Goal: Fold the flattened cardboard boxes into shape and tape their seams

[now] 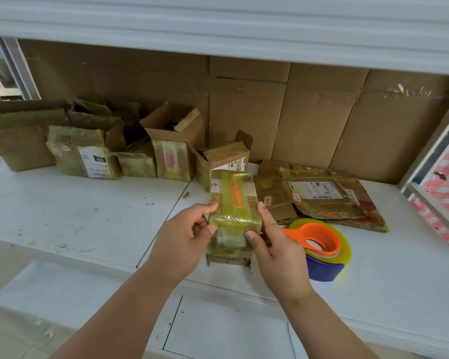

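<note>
A small cardboard box (232,203), covered in yellowish tape with an orange printed strip, is held above the white shelf (88,216). My left hand (184,239) grips its left side, thumb and fingers curled round the edge. Against the box's right side, my right hand (275,244) holds it with the thumb on the near face. A tape dispenser (322,244) with an orange handle, blue base and yellowish roll stands just right of my right hand. A pile of flattened boxes (319,195) lies behind the dispenser.
Several folded, open-topped boxes (171,151) stand in a row at the back left of the shelf. Large cardboard sheets (309,112) line the back wall. An upper shelf (218,27) overhangs. A metal post (430,154) bounds the right side.
</note>
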